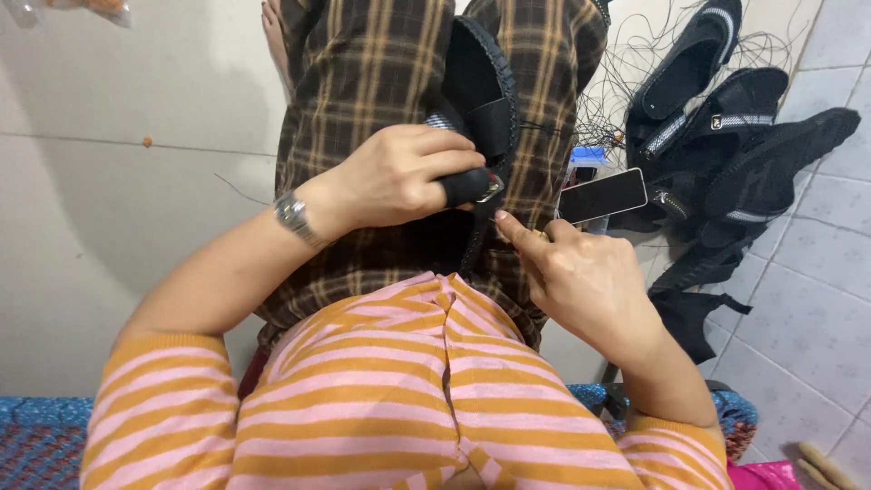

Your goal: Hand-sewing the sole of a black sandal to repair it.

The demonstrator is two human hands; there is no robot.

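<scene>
A black sandal (479, 91) rests on my lap over a brown checked cloth (363, 63). My left hand (399, 177) grips the sandal's strap near a small metal buckle (490, 189). My right hand (581, 277) is just below the sandal's edge, with thumb and forefinger pinched on what looks like a needle; it is too small to tell. A watch (292, 216) sits on my left wrist.
A pile of black sandals and straps (726, 136) lies on the tiled floor at the right, with loose black thread (626, 63) around it. A dark phone-like slab (602, 195) lies beside the pile. A blue woven mat (36, 436) is at the bottom.
</scene>
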